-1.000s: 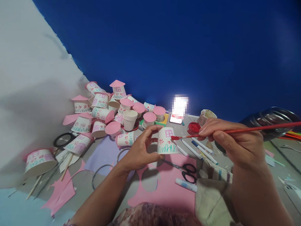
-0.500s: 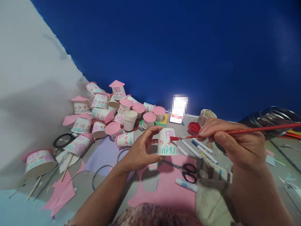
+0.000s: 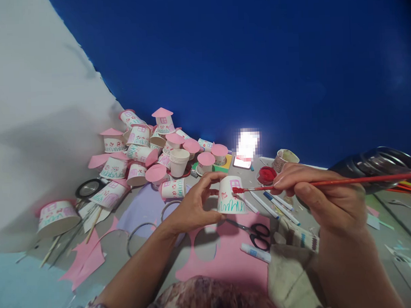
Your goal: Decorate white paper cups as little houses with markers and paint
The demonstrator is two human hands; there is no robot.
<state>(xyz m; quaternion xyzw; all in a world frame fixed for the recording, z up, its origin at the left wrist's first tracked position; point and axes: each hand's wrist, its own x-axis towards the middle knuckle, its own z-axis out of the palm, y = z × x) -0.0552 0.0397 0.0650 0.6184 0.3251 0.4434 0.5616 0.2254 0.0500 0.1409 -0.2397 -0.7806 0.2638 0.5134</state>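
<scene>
Upside down in my left hand (image 3: 197, 203) is a white paper cup (image 3: 230, 202), gripped at its left side between thumb and fingers. It bears a pink window, red dabs and green grass strokes. My right hand (image 3: 323, 197) pinches a long red paintbrush (image 3: 344, 181), held nearly level. The brush's red-loaded tip is at the cup's wall, just below the window; whether it presses on the wall I cannot tell. Beyond my right fingertips stands a small pot of red paint (image 3: 267, 174), partly hidden by the hand.
Many decorated cups with pink paper roofs (image 3: 162, 113) are piled at the back left, around stacked plain cups (image 3: 179, 161). Pink paper (image 3: 236, 269), black-handled scissors (image 3: 259, 236), a glue stick (image 3: 255, 252), markers (image 3: 264, 206), a cloth (image 3: 290, 272) and a lit phone (image 3: 242, 162) lie about.
The brush tip stays by the cup's window, slightly lower on the wall. The whole view has shifted a little, and both hands keep their hold.
</scene>
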